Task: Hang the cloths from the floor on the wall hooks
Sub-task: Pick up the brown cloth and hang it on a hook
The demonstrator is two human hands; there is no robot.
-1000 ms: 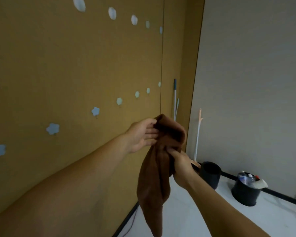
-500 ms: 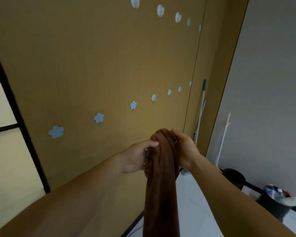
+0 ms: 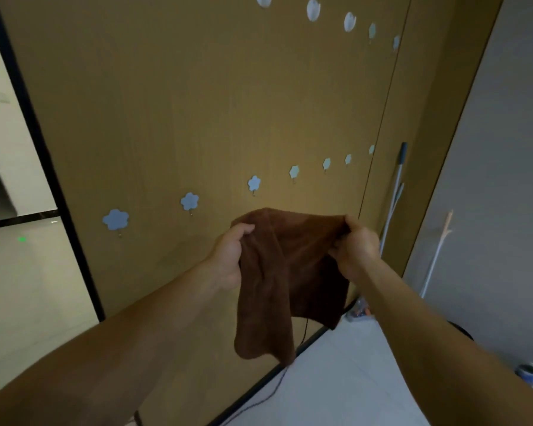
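Before the wooden wall (image 3: 197, 103), I held the brown cloth (image 3: 290, 272) spread out. My left hand (image 3: 231, 256) and right hand (image 3: 356, 253) each gripped a top corner, below the flower hooks (image 3: 254, 183).

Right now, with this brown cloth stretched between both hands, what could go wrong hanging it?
The brown cloth, held at its top edge by the left hand and right hand, could slip off the nearest flower hook, whose prong looks small. The cord along the floor might catch a foot.
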